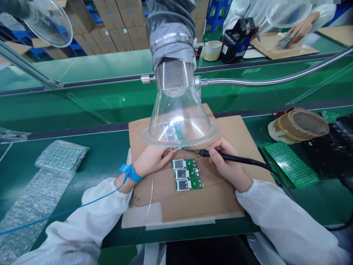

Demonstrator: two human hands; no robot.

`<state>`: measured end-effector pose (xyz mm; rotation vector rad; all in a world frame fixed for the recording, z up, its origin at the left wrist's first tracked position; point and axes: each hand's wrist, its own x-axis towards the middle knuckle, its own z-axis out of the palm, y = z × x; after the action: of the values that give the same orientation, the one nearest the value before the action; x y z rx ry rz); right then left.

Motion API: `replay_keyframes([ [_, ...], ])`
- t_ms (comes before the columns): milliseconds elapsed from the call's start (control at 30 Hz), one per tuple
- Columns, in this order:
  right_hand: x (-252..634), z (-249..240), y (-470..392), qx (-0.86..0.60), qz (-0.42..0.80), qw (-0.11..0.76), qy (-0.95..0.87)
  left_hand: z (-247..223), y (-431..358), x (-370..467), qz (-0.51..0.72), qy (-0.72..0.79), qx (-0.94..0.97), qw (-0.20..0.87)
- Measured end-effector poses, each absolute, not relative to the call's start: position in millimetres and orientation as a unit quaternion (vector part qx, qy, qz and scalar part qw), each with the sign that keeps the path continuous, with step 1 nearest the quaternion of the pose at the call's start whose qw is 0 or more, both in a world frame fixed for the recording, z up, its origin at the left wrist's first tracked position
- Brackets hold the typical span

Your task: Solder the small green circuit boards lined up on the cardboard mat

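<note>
My right hand (227, 162) is closed around the black handle of a soldering iron (204, 152), whose tip points left to a small circuit board (179, 148) at the hood's rim. Opposite it, my left hand (154, 160) is closed at the same board, its fingertips partly hidden by the hood. A thin solder wire (151, 193) trails down from that hand. Nearer me, three green circuit boards with grey screens (188, 174) lie in a column on the cardboard (220, 198). More boards (172, 131) show blurrily through the clear fume hood (179, 117).
A blue wrist strap (130, 173) with its cord crosses my left sleeve. Bubble wrap (38, 195) lies at left. Green board panels (289, 163), a tape roll (300, 125) and black bags are at right. Across the divider, a co-worker's hand (300, 31) rests over cardboard.
</note>
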<state>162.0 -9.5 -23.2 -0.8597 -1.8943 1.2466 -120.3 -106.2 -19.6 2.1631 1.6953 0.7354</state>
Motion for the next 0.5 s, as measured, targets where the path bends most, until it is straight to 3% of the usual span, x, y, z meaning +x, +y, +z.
replay_keyframes([
  [333,159.9,-22.5,-9.0,-0.341,0.476,0.333,-0.739,-20.4,-107.2,-120.1,0.256,0.594,0.751,0.130],
  [500,165.2,-23.9,-9.7,-0.338,0.484,0.405,-0.698,-17.4,-109.7,-124.3,0.312,0.588,0.735,0.131],
])
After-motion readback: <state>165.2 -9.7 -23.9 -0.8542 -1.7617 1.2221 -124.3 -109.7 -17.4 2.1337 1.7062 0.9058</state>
